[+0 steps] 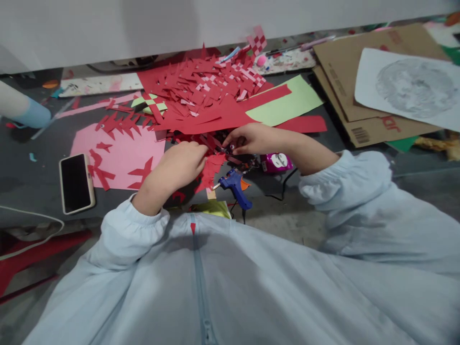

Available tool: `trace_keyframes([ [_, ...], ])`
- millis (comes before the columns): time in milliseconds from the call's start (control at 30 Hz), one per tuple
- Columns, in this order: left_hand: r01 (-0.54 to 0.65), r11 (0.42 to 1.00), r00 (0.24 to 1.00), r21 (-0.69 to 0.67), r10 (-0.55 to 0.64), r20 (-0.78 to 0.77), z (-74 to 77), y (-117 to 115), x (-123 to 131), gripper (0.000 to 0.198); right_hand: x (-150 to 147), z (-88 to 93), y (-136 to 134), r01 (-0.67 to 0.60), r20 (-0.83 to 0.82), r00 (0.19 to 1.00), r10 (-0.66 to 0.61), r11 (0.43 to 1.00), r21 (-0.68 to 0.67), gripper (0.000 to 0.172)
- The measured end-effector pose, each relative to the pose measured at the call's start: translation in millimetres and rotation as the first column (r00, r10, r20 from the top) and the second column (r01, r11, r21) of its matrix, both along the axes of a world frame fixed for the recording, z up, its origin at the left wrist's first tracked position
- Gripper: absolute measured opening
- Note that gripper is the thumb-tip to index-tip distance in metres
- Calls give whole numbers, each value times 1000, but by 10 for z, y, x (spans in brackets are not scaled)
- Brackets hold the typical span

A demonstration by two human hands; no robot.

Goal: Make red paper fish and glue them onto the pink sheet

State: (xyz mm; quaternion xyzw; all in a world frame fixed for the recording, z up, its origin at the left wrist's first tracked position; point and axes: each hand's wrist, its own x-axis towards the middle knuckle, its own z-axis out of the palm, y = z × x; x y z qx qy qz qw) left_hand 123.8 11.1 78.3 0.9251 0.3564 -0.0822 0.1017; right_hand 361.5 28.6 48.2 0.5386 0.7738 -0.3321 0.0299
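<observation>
Leans over a dark table (21,158) in pale blue sleeves (122,230). Brings both hands together at the near middle, close but apart.

Holds left hand (181,163) palm down, knuckles up, fingers curled in narrowly and directed toward the right hand. Hides the fingertips from view; cannot tell whether pinching paper or only touching.

Arches right hand (255,139) in from the other side, fingers bent, thumb and forefinger a little apart at the tips. Shows a small googly eye (232,147) at that gap; cannot tell whether gripped or lying just behind.

Has narrow red strips (212,141) between the hands and, just below, a ragged red paper piece (213,167), close to the left fingertips.

Note nearer the body a blue glue gun (234,186), nozzle to the left, and under the right wrist a purple container (269,164) with a white label.

See beyond the hands a broad red sheet (215,117), backed by a heap of red cut pieces (179,79); to its right, light green paper (302,98).

Find to the left a pink sheet (82,139) bearing red cutouts (142,173), with a phone (74,184) overlapping its edge. Find far right cardboard (334,72), partly under a printed white sheet (413,91).
</observation>
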Motion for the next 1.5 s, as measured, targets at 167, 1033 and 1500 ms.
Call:
trace_keyframes([
  [167, 223, 958, 971, -182, -203, 122, -84, -437, -106, 32, -7, -58, -22, -13, 72, 997, 9, 998, 62, 32],
  [1033, -390, 916, 919, 92, 381, 99, -704, -543, -1265, 54, -193, -345, -244, -29, -146, 989, 26, 999, -15, 15],
  [1500, -288, 944, 941, 158, 248, 231, -673, -462, -1488, 35, -968, -102, -822, -19, -145, 988, 51, 976, 215, 20],
])
